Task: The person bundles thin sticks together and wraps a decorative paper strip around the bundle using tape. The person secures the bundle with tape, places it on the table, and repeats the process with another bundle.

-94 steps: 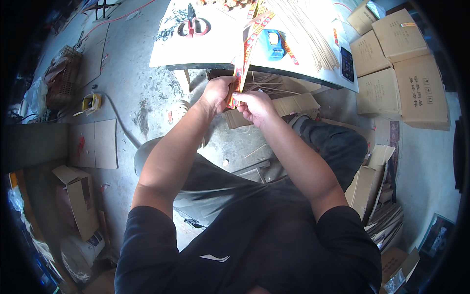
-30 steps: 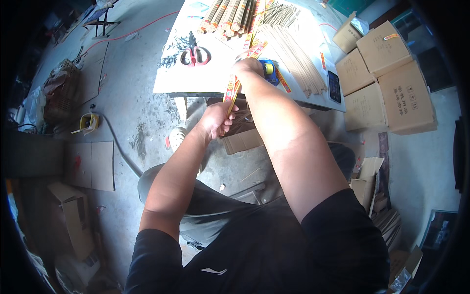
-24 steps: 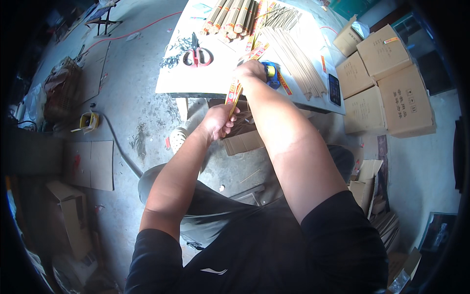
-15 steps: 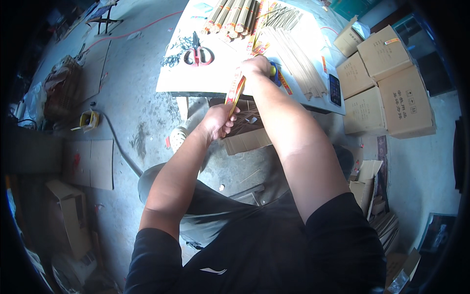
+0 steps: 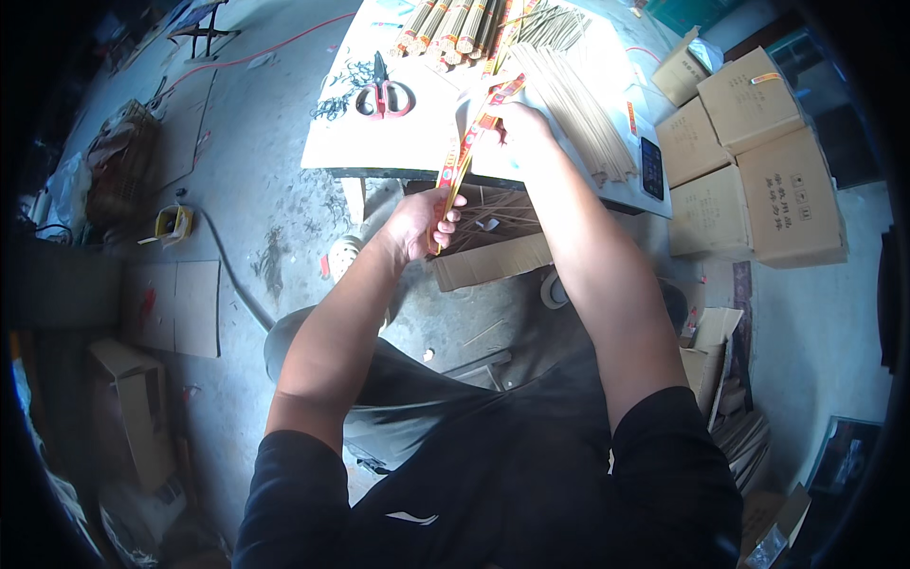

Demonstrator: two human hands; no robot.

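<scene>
Well, two hands are at the long red and yellow strips, too bunched to count, which slope down past the edge of one white table. The left hand's fingers curl round the low ends; the right hand is higher, touching them, but I cannot tell if its fingers pinch. One pair of scissors and one dark phone lie on top.

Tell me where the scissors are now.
In the head view, the scissors lie on the left side of the white tabletop, beside the dark scraps and lower-left of the bundled sticks.
</scene>
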